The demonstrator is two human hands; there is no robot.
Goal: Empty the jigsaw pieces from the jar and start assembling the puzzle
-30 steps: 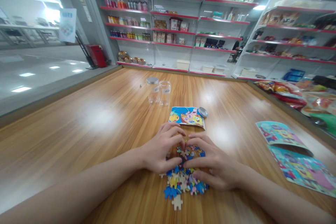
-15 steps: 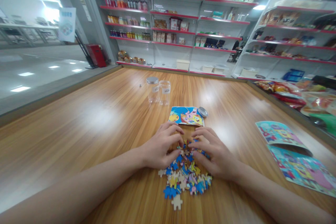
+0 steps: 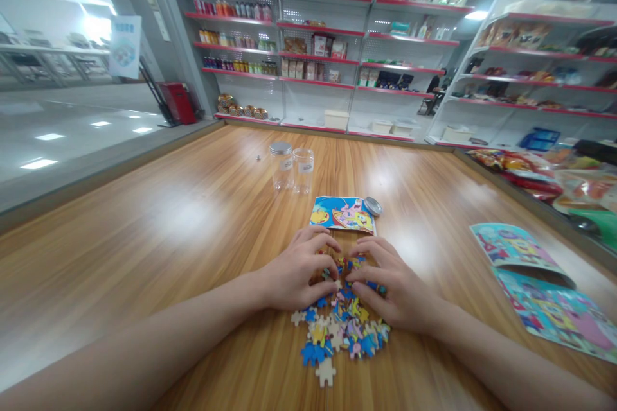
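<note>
A loose heap of jigsaw puzzle pieces (image 3: 354, 331) lies on the wooden table, some with the printed side up and some showing bare wood. My left hand (image 3: 301, 270) rests at the heap's upper left, its fingers curved and apart over the pieces. Opposite it, at the upper right, my right hand (image 3: 393, 282) has its fingers spread and bent around the pile's edge. Both sets of fingertips touch or hover close over pieces; no piece is seen gripped. Just beyond the hands lies a cartoon picture card (image 3: 343, 213), with a round metal lid (image 3: 373, 206) at its right corner.
Two clear jars stand farther back: a lidded jar (image 3: 282, 167) and an open jar (image 3: 303, 171). Two cartoon sheets (image 3: 554, 308) lie at the right. Snack bags (image 3: 530, 173) sit past the right table edge. Stocked shelves (image 3: 313, 54) rise behind the table.
Both hands have shifted slightly inward over the top of the heap, so their fingertips are closer together. The jars, card and sheets stay where they were.
</note>
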